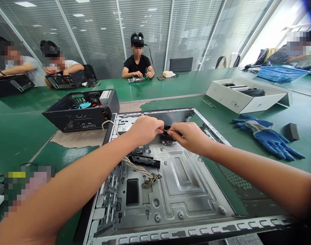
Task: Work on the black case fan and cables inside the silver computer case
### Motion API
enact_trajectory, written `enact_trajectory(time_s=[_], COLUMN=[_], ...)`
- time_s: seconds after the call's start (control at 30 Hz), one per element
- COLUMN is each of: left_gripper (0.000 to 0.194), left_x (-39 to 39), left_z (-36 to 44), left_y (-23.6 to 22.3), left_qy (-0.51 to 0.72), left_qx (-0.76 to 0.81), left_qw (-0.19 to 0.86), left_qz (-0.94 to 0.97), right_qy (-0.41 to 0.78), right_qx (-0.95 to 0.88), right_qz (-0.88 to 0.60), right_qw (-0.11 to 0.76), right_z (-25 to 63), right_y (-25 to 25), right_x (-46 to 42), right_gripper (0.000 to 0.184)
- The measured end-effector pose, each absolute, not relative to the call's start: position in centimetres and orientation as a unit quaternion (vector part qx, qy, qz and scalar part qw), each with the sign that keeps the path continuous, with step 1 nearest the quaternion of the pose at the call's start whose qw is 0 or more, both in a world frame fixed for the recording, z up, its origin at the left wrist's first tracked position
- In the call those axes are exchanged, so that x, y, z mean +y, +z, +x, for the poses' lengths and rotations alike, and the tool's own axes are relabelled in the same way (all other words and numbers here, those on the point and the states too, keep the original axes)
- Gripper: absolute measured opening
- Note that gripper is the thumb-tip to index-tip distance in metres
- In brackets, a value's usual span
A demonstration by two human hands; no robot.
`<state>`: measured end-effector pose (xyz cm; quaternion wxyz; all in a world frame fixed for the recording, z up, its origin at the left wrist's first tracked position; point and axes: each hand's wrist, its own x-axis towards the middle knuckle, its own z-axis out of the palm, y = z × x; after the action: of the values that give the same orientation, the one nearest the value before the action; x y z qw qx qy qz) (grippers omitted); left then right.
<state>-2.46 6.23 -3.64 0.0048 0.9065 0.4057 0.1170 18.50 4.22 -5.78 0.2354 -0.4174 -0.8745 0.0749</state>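
Observation:
An open metal computer case [182,200] lies on its side in front of me. Over its far part, my left hand [146,127] is closed, fingertips pinching a thin wire [165,130] with red and orange in it. My right hand [187,134] pinches the same wire a short way to the right. Just below and behind the fingers sits a dark part [167,137], partly hidden by my hands; its kind is unclear. Nearer me in the case are a black bracket [146,160] and a twisted beige cable bundle [138,167].
A second black computer case [89,117] stands at left on brown paper. To the right are blue work gloves [267,136], a dark foam block [291,132], a white box [229,98] and a blue basket [281,74]. Several people work around the green table [181,81].

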Motion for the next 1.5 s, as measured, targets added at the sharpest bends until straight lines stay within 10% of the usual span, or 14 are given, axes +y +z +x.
enact_trajectory(time_s=[1.07, 1.5], left_gripper=[0.012, 0.007], left_x=[6.29, 6.2], left_z=[-2.48, -2.59], left_y=[-3.72, -3.83], left_qy=[0.155, 0.162], left_qx=[0.397, 0.366], left_qw=[0.183, 0.042], left_qz=[0.886, 0.915], right_qy=[0.027, 0.102], right_qx=[-0.903, -0.875], right_qz=[-0.359, -0.426], right_qw=[0.235, 0.204], right_z=[18.52, 18.21], right_y=[-6.05, -5.64], right_x=[4.54, 4.47], right_gripper=[0.028, 0.026])
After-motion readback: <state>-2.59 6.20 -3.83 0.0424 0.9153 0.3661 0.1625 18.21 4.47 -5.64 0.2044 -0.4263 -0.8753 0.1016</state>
